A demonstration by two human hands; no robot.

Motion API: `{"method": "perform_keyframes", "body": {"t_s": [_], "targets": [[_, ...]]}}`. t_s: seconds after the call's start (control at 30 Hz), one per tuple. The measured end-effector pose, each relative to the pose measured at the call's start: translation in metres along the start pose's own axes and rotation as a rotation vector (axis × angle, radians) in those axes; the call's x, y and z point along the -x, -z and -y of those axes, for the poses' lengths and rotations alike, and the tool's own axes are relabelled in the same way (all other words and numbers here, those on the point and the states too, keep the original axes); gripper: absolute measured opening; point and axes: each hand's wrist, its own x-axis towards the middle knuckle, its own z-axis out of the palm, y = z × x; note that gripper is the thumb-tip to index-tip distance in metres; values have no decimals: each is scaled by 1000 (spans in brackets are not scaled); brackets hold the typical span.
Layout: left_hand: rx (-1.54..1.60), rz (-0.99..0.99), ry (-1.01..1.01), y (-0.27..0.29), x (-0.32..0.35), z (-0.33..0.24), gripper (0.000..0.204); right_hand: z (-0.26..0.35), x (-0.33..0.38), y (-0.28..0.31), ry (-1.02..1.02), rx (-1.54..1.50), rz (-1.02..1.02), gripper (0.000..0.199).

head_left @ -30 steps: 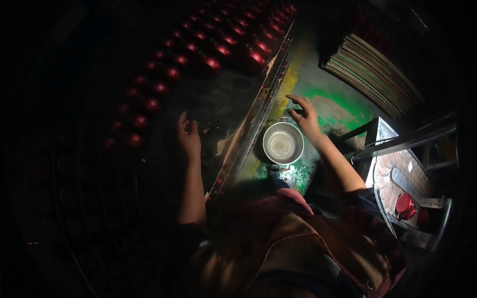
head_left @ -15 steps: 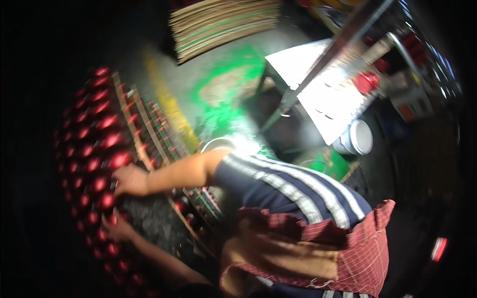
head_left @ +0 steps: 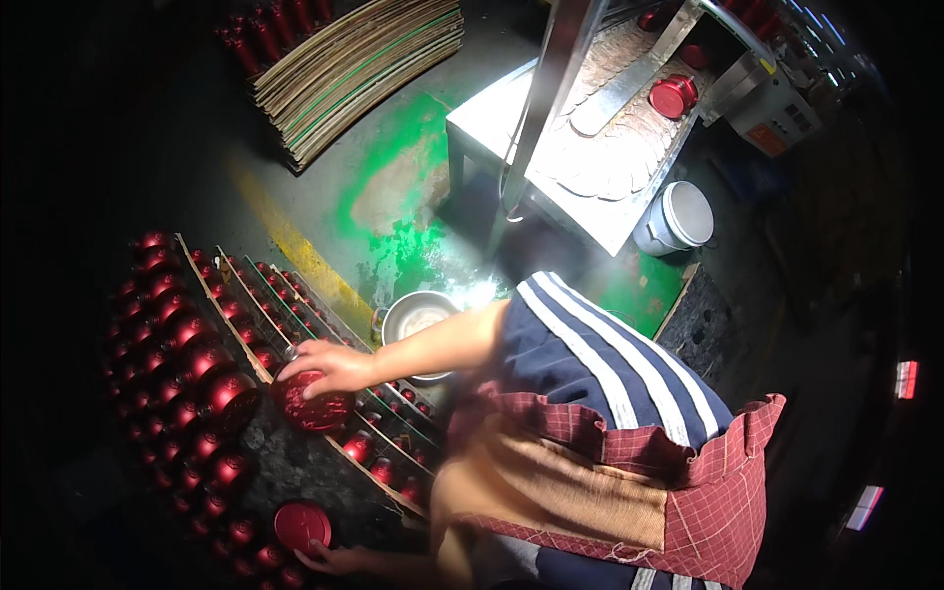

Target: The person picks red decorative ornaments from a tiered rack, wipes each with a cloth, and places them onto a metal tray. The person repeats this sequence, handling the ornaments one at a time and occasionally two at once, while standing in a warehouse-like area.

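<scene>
1. The right hand (head_left: pixel 329 369) lies flat on top of a round red lid (head_left: pixel 313 403), fingers spread over it, at the edge of the wooden rack (head_left: pixel 246 344).
2. The left hand (head_left: pixel 329 559) grips a second red lid (head_left: pixel 301 524) from below, near the lower edge of the dark floor.
3. Rows of shiny red pots (head_left: pixel 187 364) fill the rack's left side; smaller red pieces sit between its slats.
4. A metal bowl (head_left: pixel 418 317) stands on the floor just beyond the right forearm.
5. Farther off are stacked boards (head_left: pixel 359 69), a lit metal table (head_left: pixel 580 187) and a white bucket (head_left: pixel 678 216).
</scene>
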Motion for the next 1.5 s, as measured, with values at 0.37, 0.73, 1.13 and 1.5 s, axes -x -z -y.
{"method": "perform_keyframes", "body": {"t_s": [0.37, 0.73, 1.13, 1.5], "targets": [[1584, 658, 1124, -48, 151, -94, 77, 3, 141, 107, -561, -1374, -332, 41], [1794, 448, 1511, -180, 225, 14, 46, -59, 122, 98, -766, -1974, 59, 43], [1460, 698, 1346, -155, 241, 8, 69, -18, 235, 191, -457, -1700, 42, 49], [370, 1370, 619, -294, 469, -198, 63, 19, 521, 506, -434, -97, -969, 37]]}}
